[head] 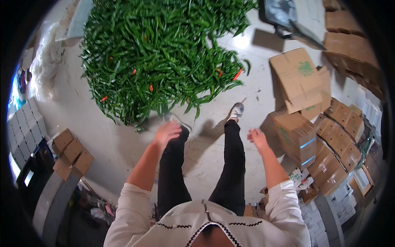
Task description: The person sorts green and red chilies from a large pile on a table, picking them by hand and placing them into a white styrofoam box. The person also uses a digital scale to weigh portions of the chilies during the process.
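Observation:
A wide heap of green chili peppers (160, 55) lies on the pale floor before me, with a few red peppers (237, 74) among them. Over my left leg hangs my left hand (168, 132), blurred, its fingers loosely spread and nothing visible in them. It is close to the heap's near edge but appears apart from it. My right hand (257, 138) is held out beside my right leg, fingers loosely bent, with no object visible in it. The nearest thing on that side is a stack of flattened cardboard (293, 132).
Leaning cardboard sheets (297, 80) and stacked cardboard boxes (334, 132) line the right side. A dark-framed chair-like object (277, 15) stands beyond the heap. Clear plastic sheeting (46, 64) and small open cartons (72, 154) are at left. My shoe (236, 110) stands near loose peppers.

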